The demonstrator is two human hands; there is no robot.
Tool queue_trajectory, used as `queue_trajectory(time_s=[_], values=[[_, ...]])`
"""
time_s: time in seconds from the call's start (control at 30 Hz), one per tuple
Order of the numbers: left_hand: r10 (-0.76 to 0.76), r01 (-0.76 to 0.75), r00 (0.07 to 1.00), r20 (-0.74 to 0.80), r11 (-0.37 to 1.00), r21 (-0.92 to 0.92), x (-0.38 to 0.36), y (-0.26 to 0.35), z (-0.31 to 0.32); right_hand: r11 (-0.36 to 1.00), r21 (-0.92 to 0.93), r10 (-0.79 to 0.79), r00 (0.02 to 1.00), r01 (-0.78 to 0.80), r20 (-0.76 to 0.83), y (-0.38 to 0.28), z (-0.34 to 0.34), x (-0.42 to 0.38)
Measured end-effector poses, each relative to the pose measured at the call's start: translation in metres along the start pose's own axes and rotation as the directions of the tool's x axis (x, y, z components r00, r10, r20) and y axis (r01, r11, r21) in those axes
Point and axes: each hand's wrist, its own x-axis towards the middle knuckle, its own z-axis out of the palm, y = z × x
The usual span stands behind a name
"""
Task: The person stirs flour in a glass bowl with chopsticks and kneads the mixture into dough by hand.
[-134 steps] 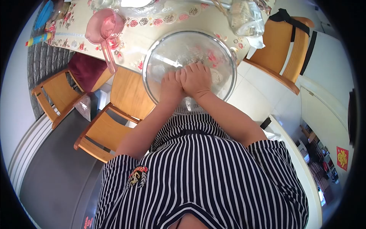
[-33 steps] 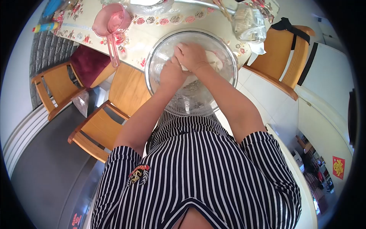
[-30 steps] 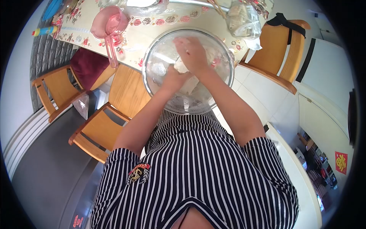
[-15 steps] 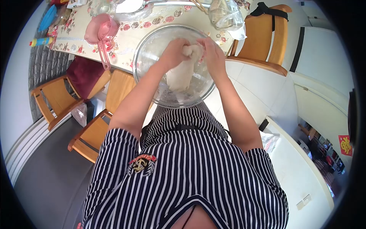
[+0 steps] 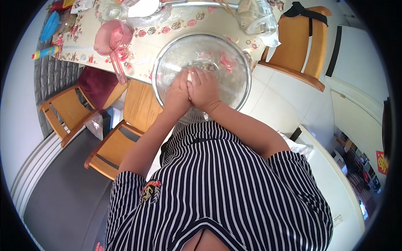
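A large clear bowl (image 5: 248,62) rests by the table's front edge, close against my striped shirt. Down inside it, my left hand (image 5: 177,95) and my right hand (image 5: 203,88) press side by side, thumbs touching, with fingers curled over a lump of pale dough (image 5: 189,78). Nearly all of the dough is hidden under them; only a bit shows between the fingers. Through the bowl's far wall the flowered tablecloth is visible.
A pink dipper (image 5: 113,39) lies to the left on the flowered tablecloth (image 5: 155,39). Plastic bags (image 5: 256,19) sit at the back right. Wooden chairs (image 5: 299,46) stand right and left of me, one with a dark red cloth (image 5: 97,87).
The dough was lifted and stretched between my hands toward the bowl's far side. Now both hands have come together nearer my body and press down on it.
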Motion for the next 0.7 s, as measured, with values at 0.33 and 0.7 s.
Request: queue_trajectory(time_s=[0.33, 0.7], values=[[-0.002, -0.006, 0.999, 0.053, 0.987, 0.161, 0.077, -0.031, 0.01, 1.0, -0.015, -0.02, 0.995, 0.022, 0.1, 0.062, 0.037, 0.051], [-0.026, 0.031, 0.999, -0.039, 0.991, 0.133, 0.014, 0.036, -0.008, 0.951, 0.044, 0.261, 0.872, -0.306, 0.414, 0.044, -0.015, 0.06]])
